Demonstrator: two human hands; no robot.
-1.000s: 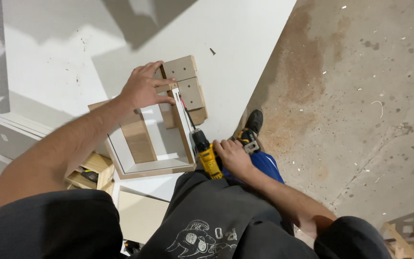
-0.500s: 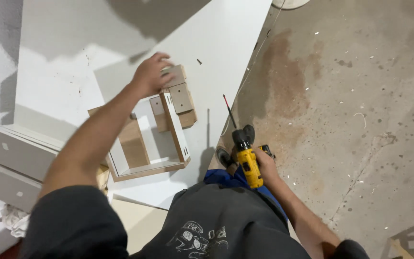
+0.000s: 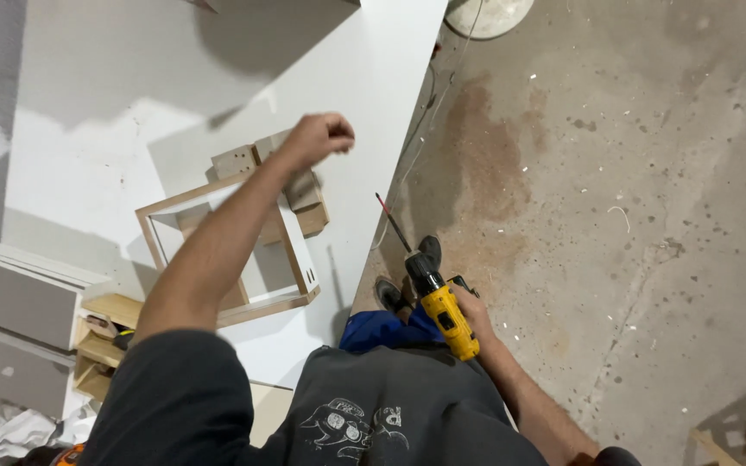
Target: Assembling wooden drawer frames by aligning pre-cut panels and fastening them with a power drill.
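Head view, right hand: the right hand (image 3: 477, 312) is wrapped tight around the grip of the yellow drill (image 3: 444, 312), low and just right of centre.
Drill: its black chuck and thin red-tipped bit (image 3: 393, 221) point toward 11 o'clock, away from the body, over the concrete floor (image 3: 632, 190).
Left hand: the left hand (image 3: 319, 138) is raised and curled into a loose fist; whether anything sits inside it cannot be told.
Frame: the open wooden box frame (image 3: 291, 250) lies on the white panel (image 3: 131, 112), at about 7 o'clock from the left fist and under the forearm, apart from the hand.
Frame to drill: the frame is at about 10 o'clock from the drill, well apart from the bit.
Blocks: small wooden blocks (image 3: 235, 160) touch the frame's far side.
Surroundings: grey drawer fronts (image 3: 10, 302) sit at the left edge; black shoes (image 3: 429, 250) show near the drill.
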